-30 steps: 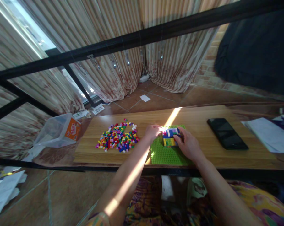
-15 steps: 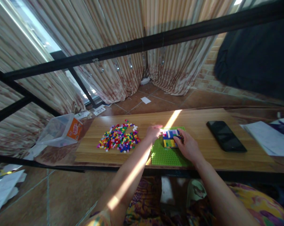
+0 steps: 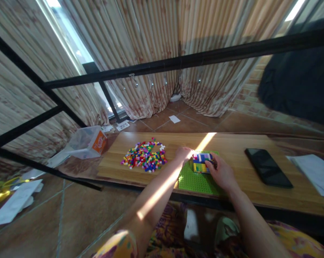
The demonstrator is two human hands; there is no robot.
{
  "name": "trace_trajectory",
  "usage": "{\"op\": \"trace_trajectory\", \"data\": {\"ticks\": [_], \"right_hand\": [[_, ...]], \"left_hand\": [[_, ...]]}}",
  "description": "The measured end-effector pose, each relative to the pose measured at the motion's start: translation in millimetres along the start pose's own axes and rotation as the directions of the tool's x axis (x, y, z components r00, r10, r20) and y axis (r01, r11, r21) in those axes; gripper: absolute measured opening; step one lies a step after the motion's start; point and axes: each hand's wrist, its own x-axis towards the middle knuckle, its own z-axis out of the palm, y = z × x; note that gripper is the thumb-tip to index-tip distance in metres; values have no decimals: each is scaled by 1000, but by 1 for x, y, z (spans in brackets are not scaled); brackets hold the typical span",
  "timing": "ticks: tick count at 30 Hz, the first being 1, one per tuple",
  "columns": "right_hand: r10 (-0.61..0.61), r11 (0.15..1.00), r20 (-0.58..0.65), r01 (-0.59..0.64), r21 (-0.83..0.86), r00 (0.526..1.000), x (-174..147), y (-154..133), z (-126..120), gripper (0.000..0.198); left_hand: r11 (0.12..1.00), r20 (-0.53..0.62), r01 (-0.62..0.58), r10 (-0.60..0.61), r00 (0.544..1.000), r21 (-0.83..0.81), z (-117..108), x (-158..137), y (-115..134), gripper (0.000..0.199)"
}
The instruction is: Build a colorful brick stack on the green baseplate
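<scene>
A green studded baseplate (image 3: 195, 183) lies near the front edge of the wooden tabletop. On its back part sits a block of joined toy bricks (image 3: 200, 167), with rows of yellow, blue, white and pink. My right hand (image 3: 221, 172) is closed at the block's right side, thumb in front and fingers behind. At the block's back left corner is my left hand (image 3: 183, 154); its fingertips are washed out by sunlight, so their grip is unclear. Left of the baseplate spreads a pile of loose, many-coloured toy bricks (image 3: 144, 156).
A black phone (image 3: 268, 167) lies on the tabletop (image 3: 237, 143) to the right, with white papers (image 3: 309, 170) beyond it. A clear plastic box (image 3: 84, 143) with an orange label stands off the left end. A black metal bar (image 3: 156, 67) crosses behind the table.
The camera view has shifted, so the scene sits further right and slightly lower. Both hands stay at the brick block; the right thumb has moved slightly on its right side.
</scene>
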Motion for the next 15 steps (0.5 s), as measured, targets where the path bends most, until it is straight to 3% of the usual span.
{"op": "trace_trajectory", "data": {"ticks": [6, 8, 11, 15], "right_hand": [[49, 999, 87, -48, -18, 995, 2, 6, -3, 53], [63, 997, 92, -59, -40, 994, 3, 7, -4, 54], [70, 996, 99, -65, -55, 993, 3, 8, -4, 56], [101, 994, 119, -95, -57, 988, 2, 13, -1, 60]], "left_hand": [[996, -128, 94, -94, 987, -6, -4, -28, 0, 35], [996, -140, 87, -90, 986, -27, -12, -46, -5, 34], [999, -140, 31, -35, 990, -24, -34, -77, -17, 26], [994, -193, -62, 78, 978, 89, -81, -115, -36, 18]]}}
